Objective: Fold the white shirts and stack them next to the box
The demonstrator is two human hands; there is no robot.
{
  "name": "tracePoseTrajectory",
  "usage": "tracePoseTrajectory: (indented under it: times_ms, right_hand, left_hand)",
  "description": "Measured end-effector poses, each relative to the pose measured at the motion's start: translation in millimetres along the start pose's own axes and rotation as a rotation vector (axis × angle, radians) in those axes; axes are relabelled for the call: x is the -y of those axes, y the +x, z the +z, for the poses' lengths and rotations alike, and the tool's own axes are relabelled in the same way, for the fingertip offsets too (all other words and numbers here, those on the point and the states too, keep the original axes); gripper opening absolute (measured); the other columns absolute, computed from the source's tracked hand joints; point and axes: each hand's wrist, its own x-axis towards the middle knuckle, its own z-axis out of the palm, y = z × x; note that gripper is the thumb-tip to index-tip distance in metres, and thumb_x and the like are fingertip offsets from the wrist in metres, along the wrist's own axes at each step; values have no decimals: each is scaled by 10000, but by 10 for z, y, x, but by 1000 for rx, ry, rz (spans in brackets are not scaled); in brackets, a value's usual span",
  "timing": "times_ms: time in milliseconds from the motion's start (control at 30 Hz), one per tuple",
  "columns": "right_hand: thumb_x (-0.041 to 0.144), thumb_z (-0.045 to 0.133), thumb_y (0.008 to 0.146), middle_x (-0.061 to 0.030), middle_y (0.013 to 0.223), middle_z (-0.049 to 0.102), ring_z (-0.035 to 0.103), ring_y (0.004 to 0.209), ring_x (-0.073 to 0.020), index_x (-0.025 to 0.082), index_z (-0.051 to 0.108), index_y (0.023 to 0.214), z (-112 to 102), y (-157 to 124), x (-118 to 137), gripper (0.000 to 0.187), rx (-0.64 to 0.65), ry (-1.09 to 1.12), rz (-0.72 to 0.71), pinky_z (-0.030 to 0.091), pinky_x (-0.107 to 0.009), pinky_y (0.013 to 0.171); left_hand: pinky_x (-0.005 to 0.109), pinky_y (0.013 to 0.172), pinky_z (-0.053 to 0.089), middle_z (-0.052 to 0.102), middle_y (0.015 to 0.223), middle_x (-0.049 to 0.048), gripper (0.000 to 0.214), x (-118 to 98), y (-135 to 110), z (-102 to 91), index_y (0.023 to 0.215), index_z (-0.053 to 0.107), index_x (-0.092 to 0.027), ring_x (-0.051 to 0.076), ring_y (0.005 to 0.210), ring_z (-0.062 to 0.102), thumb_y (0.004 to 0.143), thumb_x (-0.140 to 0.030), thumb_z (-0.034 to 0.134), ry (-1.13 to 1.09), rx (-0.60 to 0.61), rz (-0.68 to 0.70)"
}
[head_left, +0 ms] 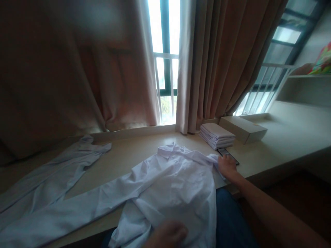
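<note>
A white shirt [170, 182] lies spread on the pale table [281, 137], collar toward the window, its hem hanging over the front edge onto my lap. My left hand [167, 235] rests on the shirt's lower part near the bottom of the view, fingers curled against the cloth. My right hand [227, 165] grips the shirt's right shoulder and sleeve end, beside a dark phone [229, 154]. One long sleeve [64, 213] stretches out to the left.
A stack of folded white shirts [216, 135] sits behind the phone, next to a flat white box [243, 128]. Another pale garment [51, 168] lies at the left. Curtains [227, 58] and a barred window [165, 69] stand behind the table.
</note>
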Motion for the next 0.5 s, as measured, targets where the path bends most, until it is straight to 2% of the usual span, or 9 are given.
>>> tracePoseTrajectory:
  times_ms: [67,100,167,233,300,367,500]
  right_hand:
    - [83,392,892,-219,1155,572,486,1126,-335,142,628,1008,-64,-69,286,270,-28,4,-106,308,-520,955]
    - [89,383,897,-194,1179,570,476,1146,-318,157,619,1040,-82,-136,467,285,-30,18,-207,295,-500,983]
    - [120,397,899,-150,1148,593,509,1095,-280,181,604,1070,-66,-328,845,275,30,68,-379,331,-436,967]
    - [218,441,911,-124,1104,618,546,1028,-261,198,594,1099,22,-552,1157,243,126,138,-410,382,-393,912]
    - [318,466,918,-126,1194,600,540,1074,-276,211,551,1217,162,-744,1332,329,169,178,-387,387,-409,928]
    - [363,463,923,-136,1319,543,496,1179,-298,211,504,1304,314,-869,1358,412,186,197,-353,352,-446,992]
    - [356,423,942,-133,1439,452,384,1327,-292,189,484,1352,534,-937,1162,447,224,238,-359,255,-465,1096]
  left_hand:
    - [363,980,428,669,1081,57,404,206,200,-430,1098,665,-224,230,1077,581,923,-449,379,30,-118,-34]
    - [366,1013,394,667,1104,82,434,336,324,-650,1137,648,-207,239,1119,566,931,-431,338,63,-192,-63]
    - [355,1019,376,639,1188,123,453,640,563,-1045,1209,596,-160,248,1159,551,900,-419,390,298,-478,-184]
    - [353,978,395,611,1221,188,529,963,729,-1327,1241,547,-81,270,1140,562,856,-433,460,510,-543,-303]
    - [356,903,422,651,1112,199,495,1249,800,-1481,1133,597,-77,287,1054,599,821,-450,504,601,-504,-409]
    - [334,833,429,681,1012,171,400,1452,803,-1538,993,649,-116,278,978,623,800,-446,529,608,-456,-427]
    - [271,702,410,704,865,84,285,1595,785,-1594,820,674,-199,216,831,640,815,-423,500,553,-428,-396]
